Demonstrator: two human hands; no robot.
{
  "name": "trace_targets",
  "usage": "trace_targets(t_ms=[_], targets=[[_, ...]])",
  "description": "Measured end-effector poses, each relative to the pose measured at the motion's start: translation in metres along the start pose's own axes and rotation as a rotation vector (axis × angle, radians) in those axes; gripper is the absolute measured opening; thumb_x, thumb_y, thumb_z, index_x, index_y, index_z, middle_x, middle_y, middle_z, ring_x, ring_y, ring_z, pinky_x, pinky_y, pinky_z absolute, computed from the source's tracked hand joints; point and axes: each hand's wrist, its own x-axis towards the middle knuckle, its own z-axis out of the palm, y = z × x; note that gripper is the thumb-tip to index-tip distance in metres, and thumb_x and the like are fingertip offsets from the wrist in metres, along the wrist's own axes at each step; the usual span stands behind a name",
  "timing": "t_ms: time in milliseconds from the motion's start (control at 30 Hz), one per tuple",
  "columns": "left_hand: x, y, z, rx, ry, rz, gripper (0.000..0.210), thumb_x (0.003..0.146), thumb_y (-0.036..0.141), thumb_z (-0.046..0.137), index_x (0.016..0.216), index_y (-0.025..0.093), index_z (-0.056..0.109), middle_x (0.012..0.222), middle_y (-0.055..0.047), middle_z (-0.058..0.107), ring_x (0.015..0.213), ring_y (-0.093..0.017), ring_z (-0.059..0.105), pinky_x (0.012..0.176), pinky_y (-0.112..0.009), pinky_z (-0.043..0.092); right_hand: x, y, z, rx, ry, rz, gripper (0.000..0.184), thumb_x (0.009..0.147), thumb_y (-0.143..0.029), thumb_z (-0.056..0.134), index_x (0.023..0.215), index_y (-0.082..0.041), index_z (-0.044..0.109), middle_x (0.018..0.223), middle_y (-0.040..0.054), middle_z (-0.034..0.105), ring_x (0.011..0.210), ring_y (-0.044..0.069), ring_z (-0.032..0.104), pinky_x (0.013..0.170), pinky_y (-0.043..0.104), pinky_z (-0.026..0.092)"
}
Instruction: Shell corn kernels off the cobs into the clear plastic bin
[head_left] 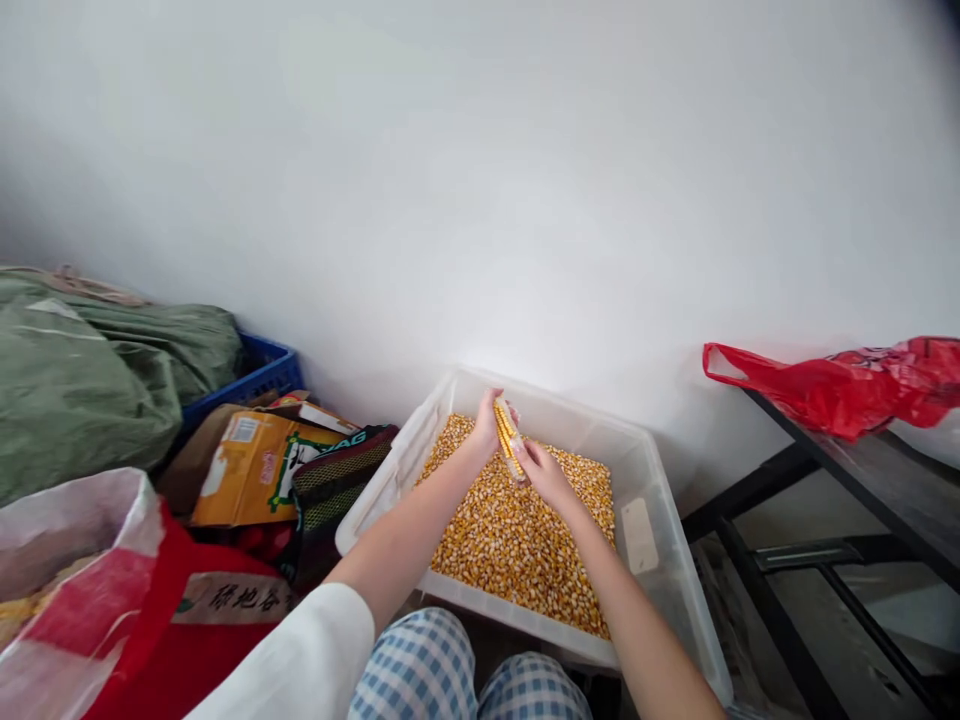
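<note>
An ear of dried corn, partly stripped of its yellow kernels, is held between my two hands. My left hand is wrapped around its upper end. Against the lower part, the fingers and thumb of my right hand grip the cob. Both hands are above a translucent white plastic bin, which holds a thick layer of loose corn kernels. A pale label-like patch shows on the bin's right inner side.
To the left are a red and white bag, an orange cardboard box, a dark mesh bag and a blue crate under green cloth. On the right, a red plastic bag lies on a black frame. A white wall rises behind.
</note>
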Motion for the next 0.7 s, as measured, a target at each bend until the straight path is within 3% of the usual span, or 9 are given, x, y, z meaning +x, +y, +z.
trace_targets(t_ms=[100,200,267,400,533,700], targets=[[-0.002,-0.006,-0.002,0.069,-0.018,-0.009,0.024,0.066,0.039,0.052,0.057,0.017,0.045,0.038,0.003,0.042,0.034,-0.01,0.042,0.037,-0.021,0.034,-0.002,0.004,-0.003,-0.028,-0.033,0.01,0.05,0.076,-0.058,0.037,0.091,-0.016,0.06,0.071,0.0037,0.061,0.063,0.016,0.055,0.058,0.027,0.046],[-0.003,-0.004,-0.005,0.068,0.003,0.011,0.026,0.067,0.041,0.05,0.057,0.018,0.044,0.039,0.003,0.042,0.035,-0.011,0.043,0.038,-0.022,0.035,-0.001,0.011,-0.004,-0.055,0.067,-0.032,0.053,0.077,-0.06,0.034,0.085,-0.016,0.062,0.076,0.0066,0.063,0.072,0.019,0.057,0.072,0.031,0.046],[-0.003,-0.002,-0.009,0.058,0.02,0.032,0.027,0.068,0.042,0.049,0.056,0.018,0.043,0.039,0.003,0.041,0.036,-0.011,0.042,0.04,-0.023,0.035,0.002,0.015,-0.003,-0.004,0.115,-0.032,0.056,0.076,-0.062,0.033,0.088,-0.016,0.062,0.085,0.0087,0.064,0.081,0.021,0.058,0.078,0.033,0.044],[-0.001,-0.01,-0.015,0.051,0.052,0.06,0.024,0.069,0.037,0.05,0.054,0.019,0.043,0.041,0.001,0.041,0.038,-0.013,0.043,0.042,-0.026,0.036,0.004,0.02,0.005,-0.017,0.09,-0.06,0.055,0.071,-0.061,0.043,0.098,-0.016,0.061,0.1,0.01,0.063,0.094,0.023,0.056,0.086,0.035,0.041],[0.002,-0.028,-0.017,0.075,0.055,0.045,0.021,0.069,0.031,0.053,0.052,0.021,0.045,0.044,-0.003,0.044,0.05,-0.02,0.054,0.048,-0.031,0.038,0.006,0.027,0.01,-0.057,0.082,-0.065,0.055,0.069,-0.06,0.047,0.101,-0.017,0.06,0.103,0.0109,0.062,0.099,0.025,0.055,0.088,0.034,0.039],[0.009,-0.038,-0.019,0.127,0.029,-0.021,0.02,0.067,0.032,0.054,0.052,0.02,0.048,0.049,-0.009,0.052,0.051,-0.02,0.055,0.049,-0.032,0.038,0.012,0.033,0.007,-0.077,0.098,0.031,0.058,0.069,-0.065,0.041,0.09,-0.015,0.063,0.09,0.0123,0.066,0.088,0.026,0.059,0.079,0.033,0.044]])
